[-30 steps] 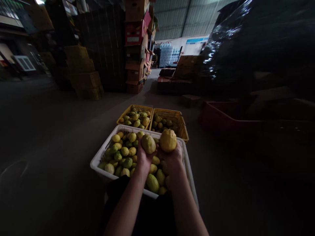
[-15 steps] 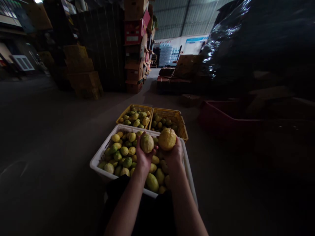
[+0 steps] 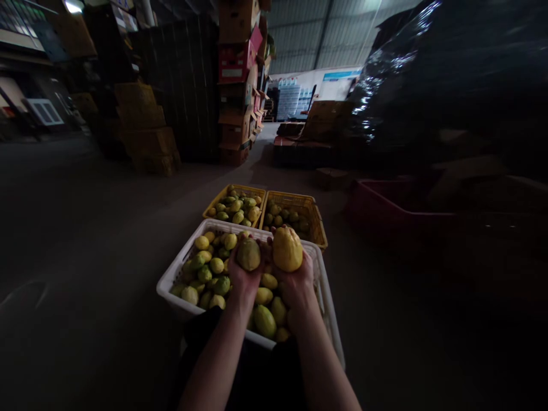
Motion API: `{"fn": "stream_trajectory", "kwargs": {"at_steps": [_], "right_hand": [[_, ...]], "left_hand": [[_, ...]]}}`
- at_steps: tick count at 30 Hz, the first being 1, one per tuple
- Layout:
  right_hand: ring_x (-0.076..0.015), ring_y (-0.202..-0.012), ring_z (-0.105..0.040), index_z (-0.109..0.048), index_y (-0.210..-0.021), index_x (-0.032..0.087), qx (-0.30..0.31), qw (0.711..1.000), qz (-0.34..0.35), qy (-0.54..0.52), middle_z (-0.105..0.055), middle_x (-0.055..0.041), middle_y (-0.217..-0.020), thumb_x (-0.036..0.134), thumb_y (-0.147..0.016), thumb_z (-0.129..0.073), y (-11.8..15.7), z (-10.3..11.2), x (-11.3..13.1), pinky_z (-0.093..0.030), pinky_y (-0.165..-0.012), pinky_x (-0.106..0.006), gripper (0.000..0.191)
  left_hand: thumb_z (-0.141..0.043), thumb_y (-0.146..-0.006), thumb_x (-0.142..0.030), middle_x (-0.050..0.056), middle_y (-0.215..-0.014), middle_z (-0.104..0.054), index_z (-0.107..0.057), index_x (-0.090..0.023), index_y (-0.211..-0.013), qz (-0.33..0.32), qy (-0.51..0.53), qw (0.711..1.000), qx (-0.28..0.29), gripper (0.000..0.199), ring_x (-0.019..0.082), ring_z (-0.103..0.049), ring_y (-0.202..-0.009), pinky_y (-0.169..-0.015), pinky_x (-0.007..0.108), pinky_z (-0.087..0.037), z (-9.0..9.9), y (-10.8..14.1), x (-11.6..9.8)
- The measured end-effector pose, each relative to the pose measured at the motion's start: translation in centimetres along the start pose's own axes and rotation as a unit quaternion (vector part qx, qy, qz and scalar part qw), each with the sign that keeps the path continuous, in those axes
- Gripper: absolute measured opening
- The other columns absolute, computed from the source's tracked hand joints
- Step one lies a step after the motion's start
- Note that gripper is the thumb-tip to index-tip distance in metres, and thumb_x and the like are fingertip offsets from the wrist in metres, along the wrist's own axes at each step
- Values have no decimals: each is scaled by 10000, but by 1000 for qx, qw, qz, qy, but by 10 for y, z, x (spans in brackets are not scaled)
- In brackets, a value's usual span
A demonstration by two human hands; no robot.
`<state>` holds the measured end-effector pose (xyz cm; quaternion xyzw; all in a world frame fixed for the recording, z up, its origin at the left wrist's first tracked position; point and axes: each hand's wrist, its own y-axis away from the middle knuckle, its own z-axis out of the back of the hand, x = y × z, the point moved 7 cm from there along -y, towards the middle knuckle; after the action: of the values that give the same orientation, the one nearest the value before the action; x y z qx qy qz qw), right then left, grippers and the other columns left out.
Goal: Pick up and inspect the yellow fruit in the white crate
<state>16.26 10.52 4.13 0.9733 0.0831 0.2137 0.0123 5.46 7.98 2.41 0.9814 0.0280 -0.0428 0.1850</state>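
Observation:
My left hand holds a dull green-brown round fruit in its upturned palm, fingers curled around it. Beside it, my right hand cradles a larger, ribbed yellow fruit with its fingertips showing behind. Exactly which kind of fruit these are, I cannot tell. Both hands hover above a white plastic crate filled with yellow and green fruits. My forearms hide part of the crate's contents.
Behind the white crate stand a yellow crate of fruits and another yellow crate, less full. A dark red tub is to the right. Stacked cartons and a tall carton pile stand further back.
Both fruits have been turned in my hands, so other sides now face me. My left hand has shifted slightly left and down; the right fruit sits slightly further left.

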Motion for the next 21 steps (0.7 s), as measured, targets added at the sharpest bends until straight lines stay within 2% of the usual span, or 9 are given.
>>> {"fn": "stream_trajectory", "kwargs": {"at_steps": [3,5,10,15,21], "right_hand": [[-244,-747,-760,-726,-1018,254,5,999,-37,3,-807,-79,-1057,285,-848,-561,1,2,-8,-661,-753,-472,240],[-241,-763,-764,-713,-1021,228,-17,999,-50,-5,-810,-89,-1019,321,-877,-531,2,4,-11,-660,-753,-459,250],[-217,-682,-757,-698,-1013,212,-59,998,-25,-27,-810,-51,-875,321,-900,-479,7,5,-15,-653,-786,-442,269],[-208,-680,-760,-700,-1031,219,-72,997,-21,-12,-811,-33,-851,319,-886,-507,11,3,-21,-643,-819,-425,261],[-233,-736,-774,-728,-976,204,-63,998,-15,-10,-816,-63,-873,295,-840,-558,9,7,-21,-644,-795,-431,236]], "left_hand": [[-479,-903,-227,62,-852,-746,-736,-170,-869,-10,6,1000,-20,266,184,-712,-760,-692,296,-586,3,-2,-7],[-470,-893,-236,68,-873,-743,-741,-174,-879,-11,9,1000,-15,278,186,-709,-775,-681,286,-577,4,-4,-10],[-511,-823,-227,87,-958,-743,-752,-182,-914,-7,4,1000,9,262,228,-706,-948,-778,314,-578,6,-8,-12],[-486,-838,-254,79,-907,-741,-746,-176,-892,-10,-11,1000,0,277,212,-697,-806,-724,324,-566,9,-9,-7],[-513,-811,-267,80,-916,-742,-746,-179,-913,-16,-15,1000,8,270,226,-693,-828,-768,352,-551,9,-11,-5]]}}
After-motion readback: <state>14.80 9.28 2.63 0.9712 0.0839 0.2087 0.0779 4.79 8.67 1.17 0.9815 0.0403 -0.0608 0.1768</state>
